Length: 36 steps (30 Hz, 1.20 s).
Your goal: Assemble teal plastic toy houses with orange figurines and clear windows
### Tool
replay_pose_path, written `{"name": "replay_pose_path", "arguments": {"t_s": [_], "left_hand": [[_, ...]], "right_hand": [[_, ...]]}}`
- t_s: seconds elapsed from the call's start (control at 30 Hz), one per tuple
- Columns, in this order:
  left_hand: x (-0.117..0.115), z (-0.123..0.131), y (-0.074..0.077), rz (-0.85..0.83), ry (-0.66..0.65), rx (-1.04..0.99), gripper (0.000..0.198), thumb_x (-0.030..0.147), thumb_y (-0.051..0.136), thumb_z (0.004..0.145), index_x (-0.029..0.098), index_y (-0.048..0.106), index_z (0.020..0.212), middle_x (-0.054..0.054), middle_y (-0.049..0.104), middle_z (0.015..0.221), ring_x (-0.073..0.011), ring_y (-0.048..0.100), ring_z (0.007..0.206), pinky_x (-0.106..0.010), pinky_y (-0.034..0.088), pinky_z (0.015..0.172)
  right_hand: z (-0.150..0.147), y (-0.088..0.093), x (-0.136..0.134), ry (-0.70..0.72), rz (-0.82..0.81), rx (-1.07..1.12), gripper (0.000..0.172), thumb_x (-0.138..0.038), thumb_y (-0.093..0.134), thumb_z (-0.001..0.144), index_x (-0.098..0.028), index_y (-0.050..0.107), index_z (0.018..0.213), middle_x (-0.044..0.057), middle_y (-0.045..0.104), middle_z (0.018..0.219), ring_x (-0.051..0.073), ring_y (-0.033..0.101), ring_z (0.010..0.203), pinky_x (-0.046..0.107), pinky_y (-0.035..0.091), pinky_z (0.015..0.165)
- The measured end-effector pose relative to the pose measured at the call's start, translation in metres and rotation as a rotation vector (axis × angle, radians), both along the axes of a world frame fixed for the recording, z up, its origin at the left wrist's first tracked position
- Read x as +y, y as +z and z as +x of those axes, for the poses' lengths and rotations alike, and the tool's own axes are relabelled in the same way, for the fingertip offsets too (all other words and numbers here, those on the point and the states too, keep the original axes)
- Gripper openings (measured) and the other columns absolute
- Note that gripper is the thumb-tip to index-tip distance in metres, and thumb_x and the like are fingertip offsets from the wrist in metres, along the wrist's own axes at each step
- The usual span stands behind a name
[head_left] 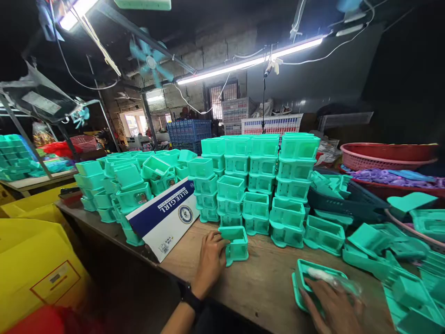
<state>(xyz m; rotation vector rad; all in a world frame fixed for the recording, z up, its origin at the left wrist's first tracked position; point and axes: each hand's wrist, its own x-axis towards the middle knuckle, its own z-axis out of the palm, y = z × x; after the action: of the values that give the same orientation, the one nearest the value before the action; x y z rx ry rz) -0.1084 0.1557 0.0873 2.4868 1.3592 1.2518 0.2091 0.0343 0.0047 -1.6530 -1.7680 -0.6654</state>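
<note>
My left hand (210,260), with a dark band on its wrist, grips the left side of a small mint-green plastic box (238,254) standing on the wooden table. At the front right, my right hand (335,304) has its thumb and fingers at the near wall of another mint-green box (298,287), which looks slightly tilted. A clear, whitish plastic piece (327,274) lies across that box's opening by the fingers; blur hides what it is. Directly behind my left hand rise stacks of the same boxes (231,190).
A white-and-blue cardboard panel (174,222) leans between the box stacks and more piled boxes (127,178) at left. Loose green parts (385,241) heap up on the right, near a dark basket (330,195) and a pink basin (382,160). The table's front edge (239,311) is close.
</note>
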Motion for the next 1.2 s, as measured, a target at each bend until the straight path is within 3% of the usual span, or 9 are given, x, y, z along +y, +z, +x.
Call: {"name": "replay_pose_path", "arguments": {"t_s": [0.13, 0.33, 0.47, 0.57, 0.67, 0.77, 0.83, 1.07, 1.2], "left_hand": [[0.008, -0.021, 0.005, -0.029, 0.005, 0.006, 0.040, -0.006, 0.063, 0.079, 0.025, 0.082, 0.097, -0.007, 0.078, 0.098, -0.0293, 0.065, 0.108, -0.047, 0.056, 0.095], [0.015, -0.051, 0.010, -0.032, 0.022, 0.023, 0.034, -0.002, 0.063, 0.082, 0.025, 0.082, 0.095, -0.007, 0.078, 0.096, -0.0282, 0.064, 0.103, -0.045, 0.058, 0.091], [0.018, -0.062, 0.009, -0.036, 0.033, 0.018, 0.032, 0.001, 0.062, 0.085, 0.024, 0.082, 0.095, -0.007, 0.077, 0.095, -0.0277, 0.063, 0.100, -0.044, 0.059, 0.088], [0.021, -0.066, 0.007, -0.041, 0.050, 0.017, 0.032, 0.001, 0.061, 0.086, 0.023, 0.082, 0.096, -0.007, 0.077, 0.096, -0.0274, 0.063, 0.097, -0.042, 0.059, 0.085], [0.026, -0.071, 0.006, -0.044, 0.081, 0.034, 0.033, 0.002, 0.061, 0.086, 0.025, 0.082, 0.096, -0.006, 0.078, 0.095, -0.0263, 0.063, 0.094, -0.039, 0.059, 0.082], [0.035, -0.080, 0.005, -0.039, 0.135, 0.049, 0.034, 0.002, 0.061, 0.085, 0.025, 0.082, 0.098, -0.005, 0.078, 0.095, -0.0258, 0.063, 0.092, -0.038, 0.059, 0.080], [0.043, -0.087, 0.004, -0.034, 0.172, 0.048, 0.034, 0.001, 0.060, 0.084, 0.024, 0.082, 0.097, -0.005, 0.078, 0.096, -0.0260, 0.063, 0.091, -0.038, 0.059, 0.080], [0.069, -0.112, 0.002, -0.018, 0.161, 0.025, 0.028, 0.015, 0.055, 0.087, 0.024, 0.081, 0.092, -0.007, 0.079, 0.096, -0.0267, 0.064, 0.089, -0.040, 0.059, 0.081], [0.080, -0.120, -0.004, 0.013, 0.167, -0.004, 0.028, 0.025, 0.051, 0.089, 0.023, 0.079, 0.091, -0.009, 0.079, 0.099, -0.0289, 0.065, 0.091, -0.044, 0.059, 0.084]], "right_hand": [[-0.031, 0.021, 0.011, 0.045, 0.006, 0.121, 0.042, -0.050, 0.043, 0.095, -0.033, 0.081, 0.096, 0.010, 0.079, 0.110, 0.039, 0.070, 0.106, 0.060, 0.049, 0.088], [-0.033, 0.045, 0.022, 0.054, -0.040, 0.208, 0.046, -0.036, 0.036, 0.095, -0.029, 0.081, 0.104, 0.014, 0.068, 0.137, 0.038, 0.062, 0.127, 0.058, 0.051, 0.090], [-0.050, 0.052, 0.019, -0.076, -0.122, 0.235, 0.051, -0.055, 0.039, 0.098, -0.028, 0.074, 0.124, 0.016, 0.066, 0.138, 0.039, 0.067, 0.113, 0.061, 0.052, 0.087], [-0.064, 0.050, 0.024, -0.116, -0.240, 0.192, 0.051, -0.063, 0.052, 0.090, -0.028, 0.076, 0.118, 0.016, 0.069, 0.130, 0.040, 0.069, 0.100, 0.060, 0.055, 0.079], [-0.072, 0.046, 0.045, -0.009, -0.236, 0.222, 0.038, -0.053, 0.056, 0.086, -0.026, 0.078, 0.103, 0.016, 0.071, 0.121, 0.040, 0.069, 0.102, 0.057, 0.056, 0.082], [-0.080, 0.046, 0.076, 0.278, -0.234, 0.321, 0.032, -0.042, 0.057, 0.085, -0.026, 0.077, 0.105, 0.015, 0.066, 0.135, 0.036, 0.066, 0.119, 0.055, 0.055, 0.096], [-0.091, 0.050, 0.095, 0.346, -0.264, 0.399, 0.036, -0.039, 0.057, 0.087, -0.025, 0.076, 0.113, 0.016, 0.060, 0.145, 0.035, 0.062, 0.128, 0.058, 0.050, 0.104], [-0.145, 0.061, 0.123, 0.197, -0.343, 0.490, 0.033, -0.022, 0.055, 0.092, -0.020, 0.075, 0.118, 0.014, 0.076, 0.110, 0.030, 0.072, 0.102, 0.044, 0.056, 0.092], [-0.168, 0.066, 0.132, 0.134, -0.380, 0.517, 0.037, -0.017, 0.056, 0.092, -0.023, 0.073, 0.125, 0.013, 0.076, 0.115, 0.031, 0.071, 0.107, 0.043, 0.056, 0.094]]}}
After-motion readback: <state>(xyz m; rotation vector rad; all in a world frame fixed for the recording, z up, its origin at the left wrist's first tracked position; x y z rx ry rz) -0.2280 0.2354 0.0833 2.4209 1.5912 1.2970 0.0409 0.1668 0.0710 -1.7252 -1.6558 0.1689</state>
